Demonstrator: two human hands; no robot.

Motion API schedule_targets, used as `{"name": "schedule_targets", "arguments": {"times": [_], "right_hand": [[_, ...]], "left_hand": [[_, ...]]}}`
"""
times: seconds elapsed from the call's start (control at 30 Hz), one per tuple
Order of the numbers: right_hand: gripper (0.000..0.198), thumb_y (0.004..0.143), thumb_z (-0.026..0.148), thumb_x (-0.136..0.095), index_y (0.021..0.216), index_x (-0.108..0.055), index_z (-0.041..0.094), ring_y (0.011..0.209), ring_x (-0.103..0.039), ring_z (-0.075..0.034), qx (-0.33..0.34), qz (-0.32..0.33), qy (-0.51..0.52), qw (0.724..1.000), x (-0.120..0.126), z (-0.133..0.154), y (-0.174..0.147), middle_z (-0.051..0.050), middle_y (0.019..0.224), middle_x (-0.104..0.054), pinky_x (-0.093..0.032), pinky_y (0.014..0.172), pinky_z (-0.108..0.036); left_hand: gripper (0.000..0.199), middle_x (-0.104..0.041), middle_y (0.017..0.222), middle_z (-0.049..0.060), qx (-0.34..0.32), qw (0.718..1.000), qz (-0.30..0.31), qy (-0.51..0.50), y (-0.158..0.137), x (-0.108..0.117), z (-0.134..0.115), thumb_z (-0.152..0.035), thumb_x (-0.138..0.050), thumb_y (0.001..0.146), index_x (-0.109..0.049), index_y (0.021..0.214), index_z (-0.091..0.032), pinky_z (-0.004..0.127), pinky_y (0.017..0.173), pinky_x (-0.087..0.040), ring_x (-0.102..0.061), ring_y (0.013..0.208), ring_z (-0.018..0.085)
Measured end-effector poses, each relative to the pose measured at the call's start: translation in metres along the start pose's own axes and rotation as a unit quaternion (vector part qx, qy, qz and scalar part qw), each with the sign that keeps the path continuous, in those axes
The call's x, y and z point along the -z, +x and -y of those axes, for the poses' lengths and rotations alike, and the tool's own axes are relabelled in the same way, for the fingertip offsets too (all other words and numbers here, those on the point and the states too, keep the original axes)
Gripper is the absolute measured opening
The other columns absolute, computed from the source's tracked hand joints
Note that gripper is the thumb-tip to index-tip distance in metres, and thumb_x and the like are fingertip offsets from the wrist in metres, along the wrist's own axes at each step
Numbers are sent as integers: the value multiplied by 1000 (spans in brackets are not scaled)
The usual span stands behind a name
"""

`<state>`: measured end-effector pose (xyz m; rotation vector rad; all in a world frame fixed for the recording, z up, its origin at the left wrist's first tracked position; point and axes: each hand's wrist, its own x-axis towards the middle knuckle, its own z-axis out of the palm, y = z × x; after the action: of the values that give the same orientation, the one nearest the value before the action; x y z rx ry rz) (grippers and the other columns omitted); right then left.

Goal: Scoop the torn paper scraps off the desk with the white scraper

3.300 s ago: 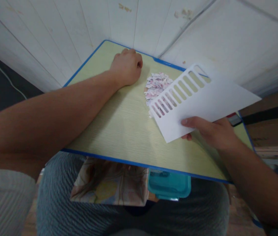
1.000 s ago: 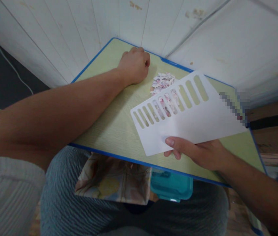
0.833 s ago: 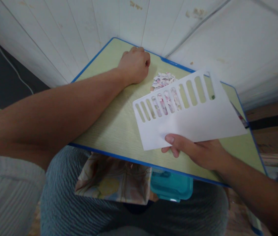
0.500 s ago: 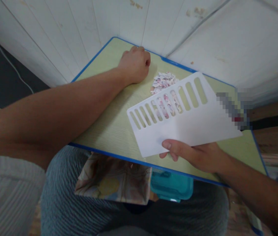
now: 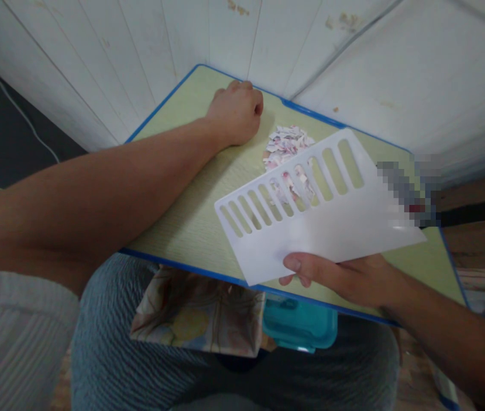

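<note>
My right hand (image 5: 345, 278) grips the lower edge of a thin white slotted panel (image 5: 336, 228), thumb on top and fingers underneath. A row of long rounded slots runs along the panel's far edge. It is tilted above the table, partly covering a pile of torn paper scraps (image 5: 287, 142), some of which show through the slots. Curled into a fist, my left hand (image 5: 237, 111) rests on the table near the back edge, left of the scraps. Nothing shows in it.
The pale table (image 5: 173, 211) has a blue rim and stands against a white plank wall (image 5: 139, 63). Below its front edge, at my lap, are a patterned cloth (image 5: 199, 319) and a teal plastic container (image 5: 300, 325). A blurred patch (image 5: 411, 191) covers something at the right.
The panel has shifted slightly toward me, and its left end has dropped lower, uncovering more of the scraps. My right hand moved a little with it. My left hand stayed still.
</note>
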<state>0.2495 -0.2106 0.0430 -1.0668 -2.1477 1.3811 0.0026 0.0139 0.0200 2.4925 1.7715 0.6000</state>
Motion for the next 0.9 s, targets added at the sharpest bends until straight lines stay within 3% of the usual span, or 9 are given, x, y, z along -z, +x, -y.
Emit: {"name": "schedule_targets", "arguments": {"times": [0.17, 0.37, 0.53, 0.67, 0.73, 0.8, 0.9], "right_hand": [[42, 114, 43, -78, 76, -80, 27, 64, -80, -19, -31, -7, 53, 998, -2, 7, 5, -1, 80, -88, -68, 63, -29], [46, 112, 46, -79, 72, -76, 25, 73, -83, -20, -14, 2, 40, 999, 1, 9, 8, -3, 76, -86, -69, 71, -29], [53, 108, 59, -84, 70, -74, 23, 68, -80, -21, -34, -84, 34, 995, 6, 11, 11, -5, 67, -80, -68, 70, -31], [45, 100, 62, -89, 82, -81, 22, 60, -75, -21, -37, -166, 56, 984, 0, 8, 6, -6, 71, -83, -68, 66, -34], [43, 95, 61, -92, 82, -80, 22, 58, -73, -20, -46, -258, 76, 962, -3, 0, 1, -6, 72, -83, -68, 68, -35], [40, 90, 57, -94, 82, -76, 22, 55, -69, -19, -86, -401, 123, 904, -4, -13, -3, -7, 74, -83, -64, 63, -34], [30, 100, 46, -83, 86, -68, 22, 51, -64, -16, -110, -494, 145, 850, -2, -32, -3, -4, 70, -77, -54, 55, -29]], "left_hand": [[33, -76, 152, 20, 3, 1000, 0, 5, 1, -3, 1, -6, -61, 116, -87, 136, -11, 60, 125, -55, -64, 153, 42], [33, -76, 151, 18, 18, 1000, -3, -14, 1, -2, 2, -8, -61, 116, -88, 135, -16, 56, 125, -51, -63, 149, 36], [35, -79, 144, 15, -4, 1000, -14, 7, -2, -3, 3, -14, -57, 117, -89, 131, -19, 52, 124, -45, -64, 140, 33], [34, -81, 139, 12, -31, 999, -9, 10, -6, -3, 7, -18, -57, 116, -87, 131, -22, 54, 132, -36, -63, 137, 32], [35, -81, 141, 16, -39, 999, -6, 30, -12, -1, 9, -16, -58, 112, -87, 132, -17, 58, 132, -37, -64, 141, 36], [39, -79, 145, 19, -11, 999, -13, 28, -25, 4, 11, -15, -58, 109, -85, 137, -17, 61, 127, -43, -65, 145, 41], [41, -77, 149, 21, 47, 999, -19, 18, -53, 13, 12, -15, -60, 107, -84, 141, -17, 59, 122, -52, -67, 145, 42]]}}
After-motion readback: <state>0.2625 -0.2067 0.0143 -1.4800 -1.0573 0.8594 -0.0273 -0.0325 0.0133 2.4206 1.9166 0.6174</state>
